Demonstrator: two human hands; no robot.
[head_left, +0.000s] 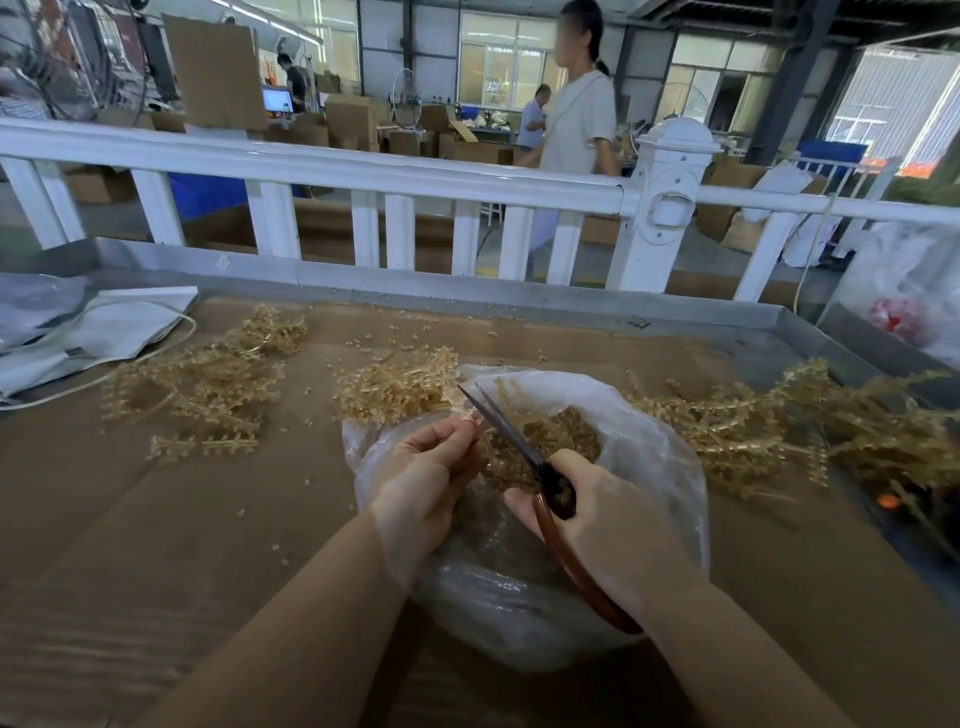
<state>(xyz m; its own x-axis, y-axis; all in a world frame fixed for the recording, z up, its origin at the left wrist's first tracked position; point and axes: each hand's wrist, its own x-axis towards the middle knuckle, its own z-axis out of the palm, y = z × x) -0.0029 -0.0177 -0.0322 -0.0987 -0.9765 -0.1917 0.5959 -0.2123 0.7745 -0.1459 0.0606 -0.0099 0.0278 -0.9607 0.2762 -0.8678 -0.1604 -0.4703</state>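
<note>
A white pouch (119, 327) lies far left on the cardboard (182, 519), with a loose heap of amber plastic sprigs (208, 384) beside it and a second heap (395, 389) touching the far rim of the clear bag (649, 441). The left hand (426, 467) is over that bag, its fingertips pinching a small translucent amber sprig (470, 415). The scissors (498, 421), with dark blades slightly parted and brown handles, meet the sprig at their tips. The right hand (597, 519) is clenched around the handles. More cut bits lie inside the bag. A long tangle (753, 426) spreads right. A white fence (363, 171) runs behind the table.
</note>
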